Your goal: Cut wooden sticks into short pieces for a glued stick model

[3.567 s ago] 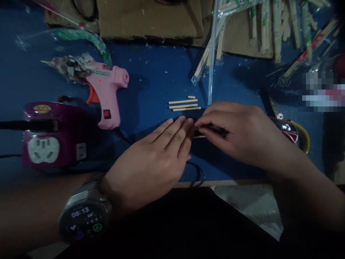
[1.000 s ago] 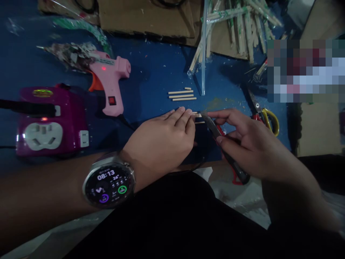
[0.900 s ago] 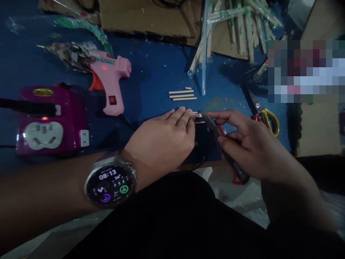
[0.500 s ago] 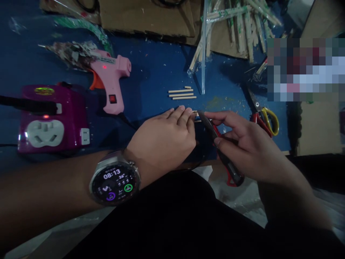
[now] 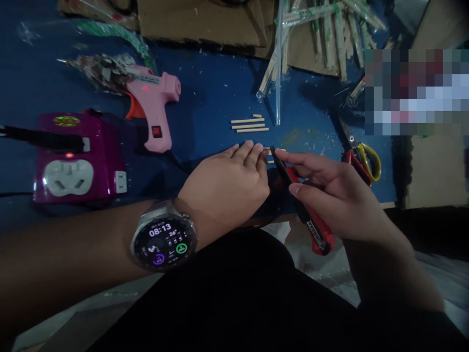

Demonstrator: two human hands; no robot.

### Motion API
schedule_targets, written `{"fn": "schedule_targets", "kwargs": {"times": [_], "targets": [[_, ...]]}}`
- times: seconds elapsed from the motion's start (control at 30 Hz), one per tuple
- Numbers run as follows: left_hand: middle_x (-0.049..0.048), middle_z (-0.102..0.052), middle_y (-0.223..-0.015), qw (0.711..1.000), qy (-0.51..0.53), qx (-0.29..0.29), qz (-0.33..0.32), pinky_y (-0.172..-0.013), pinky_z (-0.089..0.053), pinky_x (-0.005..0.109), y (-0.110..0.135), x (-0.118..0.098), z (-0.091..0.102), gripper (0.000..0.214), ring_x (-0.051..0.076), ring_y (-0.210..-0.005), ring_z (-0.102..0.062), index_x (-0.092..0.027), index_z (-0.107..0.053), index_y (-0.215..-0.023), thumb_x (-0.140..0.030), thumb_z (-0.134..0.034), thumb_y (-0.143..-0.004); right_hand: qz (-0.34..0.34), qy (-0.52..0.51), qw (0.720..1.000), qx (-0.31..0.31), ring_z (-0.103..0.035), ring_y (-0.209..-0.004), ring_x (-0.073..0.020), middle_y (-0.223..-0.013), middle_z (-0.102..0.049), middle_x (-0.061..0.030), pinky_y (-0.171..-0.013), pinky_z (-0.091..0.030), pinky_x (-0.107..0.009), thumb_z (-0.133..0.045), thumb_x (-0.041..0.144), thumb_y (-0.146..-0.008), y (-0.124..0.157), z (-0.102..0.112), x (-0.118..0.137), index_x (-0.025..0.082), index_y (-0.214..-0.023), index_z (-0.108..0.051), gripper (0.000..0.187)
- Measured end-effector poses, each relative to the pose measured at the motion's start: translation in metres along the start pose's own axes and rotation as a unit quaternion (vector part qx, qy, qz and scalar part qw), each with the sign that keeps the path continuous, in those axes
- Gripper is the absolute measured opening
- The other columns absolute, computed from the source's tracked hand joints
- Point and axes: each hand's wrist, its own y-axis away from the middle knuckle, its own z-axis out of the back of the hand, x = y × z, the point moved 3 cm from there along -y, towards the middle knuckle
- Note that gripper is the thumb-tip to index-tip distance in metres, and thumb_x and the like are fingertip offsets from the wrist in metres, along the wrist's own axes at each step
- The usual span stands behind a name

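Note:
My left hand (image 5: 229, 183) lies palm down on the blue table (image 5: 208, 102), fingers together, its fingertips pressing a thin wooden stick (image 5: 271, 150) flat. My right hand (image 5: 330, 195) is closed around a red and black utility knife (image 5: 302, 205), whose blade tip rests on the stick just right of my left fingertips. Three cut stick pieces and a short stub (image 5: 249, 125) lie in a neat row just beyond the hands. A smartwatch (image 5: 163, 240) sits on my left wrist.
A pink glue gun (image 5: 156, 105) lies at the left, beside a purple power socket block (image 5: 78, 161). Scissors with red and yellow handles (image 5: 361, 159) lie to the right. Wrapped chopsticks (image 5: 326, 29) and cardboard (image 5: 205, 22) fill the back. The table's near edge runs under my hands.
The knife's blade has slid slightly left along the stick toward my left fingertips, and its red body now shows more. My left hand keeps pressing the stick.

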Motion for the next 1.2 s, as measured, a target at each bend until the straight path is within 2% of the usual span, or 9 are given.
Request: {"fn": "schedule_targets", "kwargs": {"times": [0.07, 0.13, 0.3, 0.43, 0.63, 0.9, 1.1, 1.2], "targets": [[0.0331, -0.063, -0.159, 1.000, -0.001, -0.007, -0.001, -0.124, -0.060, 0.050, 0.001, 0.000, -0.001, 0.054, 0.040, -0.151, -0.067, 0.009, -0.062, -0.157, -0.011, -0.046, -0.110, -0.021, -0.023, 1.000, -0.005, -0.082, -0.086, -0.0264, -0.092, -0.082, -0.0041, -0.075, -0.071, -0.042, -0.072, 0.025, -0.100, 0.002, -0.002, -0.005, 0.024, -0.153, -0.073, 0.053], [0.0328, -0.064, -0.158, 1.000, -0.004, -0.013, -0.002, -0.123, -0.061, 0.049, 0.001, 0.000, -0.001, 0.054, 0.040, -0.150, -0.068, 0.009, -0.063, -0.157, -0.011, -0.044, -0.110, -0.029, -0.040, 0.999, -0.020, -0.076, -0.071, -0.0226, -0.087, -0.079, -0.0029, -0.063, -0.066, -0.038, -0.072, 0.026, -0.101, 0.004, -0.005, -0.010, 0.024, -0.155, -0.072, 0.054], [0.0331, -0.064, -0.160, 1.000, -0.016, -0.006, -0.007, -0.124, -0.060, 0.049, 0.000, -0.001, -0.002, 0.055, 0.041, -0.151, -0.067, 0.011, -0.063, -0.156, -0.011, -0.041, -0.110, -0.036, -0.064, 0.996, -0.048, -0.068, -0.061, -0.0197, -0.086, -0.076, -0.0026, -0.051, -0.057, -0.034, -0.073, 0.027, -0.100, 0.009, -0.011, -0.020, 0.030, -0.152, -0.075, 0.052], [0.0331, -0.062, -0.161, 1.000, -0.011, 0.003, -0.005, -0.125, -0.059, 0.049, 0.000, -0.001, -0.002, 0.056, 0.041, -0.152, -0.065, 0.010, -0.061, -0.158, -0.013, -0.041, -0.111, -0.033, -0.060, 0.996, -0.057, -0.070, -0.062, -0.0213, -0.086, -0.075, -0.0023, -0.055, -0.061, -0.038, -0.073, 0.027, -0.101, 0.012, -0.012, -0.022, 0.032, -0.154, -0.074, 0.053], [0.0357, -0.060, -0.161, 1.000, -0.004, 0.008, -0.005, -0.124, -0.059, 0.052, 0.001, -0.001, -0.002, 0.057, 0.044, -0.152, -0.065, 0.013, -0.058, -0.159, -0.013, -0.042, -0.111, -0.034, -0.044, 0.996, -0.064, -0.073, -0.069, -0.0222, -0.098, -0.080, -0.0043, -0.065, -0.068, -0.044, -0.070, 0.026, -0.102, 0.015, -0.015, -0.022, 0.031, -0.157, -0.071, 0.055], [0.0375, -0.059, -0.160, 0.999, 0.032, -0.018, 0.000, -0.127, -0.057, 0.053, 0.003, 0.000, -0.008, 0.057, 0.045, -0.153, -0.063, 0.013, -0.056, -0.159, -0.020, -0.050, -0.114, -0.024, -0.043, 0.997, -0.065, -0.073, -0.073, -0.0219, -0.108, -0.081, -0.0067, -0.070, -0.070, -0.045, -0.067, 0.027, -0.105, 0.016, -0.019, -0.030, 0.030, -0.162, -0.067, 0.057], [0.0367, -0.057, -0.163, 1.000, 0.004, 0.007, -0.011, -0.126, -0.057, 0.054, 0.002, 0.000, -0.005, 0.058, 0.046, -0.153, -0.063, 0.013, -0.056, -0.160, -0.015, -0.046, -0.111, -0.024, -0.038, 0.997, -0.066, -0.075, -0.076, -0.0228, -0.105, -0.081, -0.0055, -0.075, -0.071, -0.045, -0.069, 0.027, -0.105, 0.018, -0.018, -0.028, 0.030, -0.159, -0.069, 0.055], [0.0362, -0.058, -0.162, 1.000, 0.009, 0.006, -0.005, -0.126, -0.058, 0.054, 0.002, -0.001, -0.003, 0.058, 0.045, -0.152, -0.064, 0.012, -0.058, -0.159, -0.014, -0.047, -0.109, -0.024, -0.047, 0.996, -0.072, -0.079, -0.084, -0.0261, -0.108, -0.082, -0.0063, -0.079, -0.073, -0.048, -0.070, 0.030, -0.106, 0.019, -0.018, -0.029, 0.031, -0.160, -0.069, 0.054]]}}
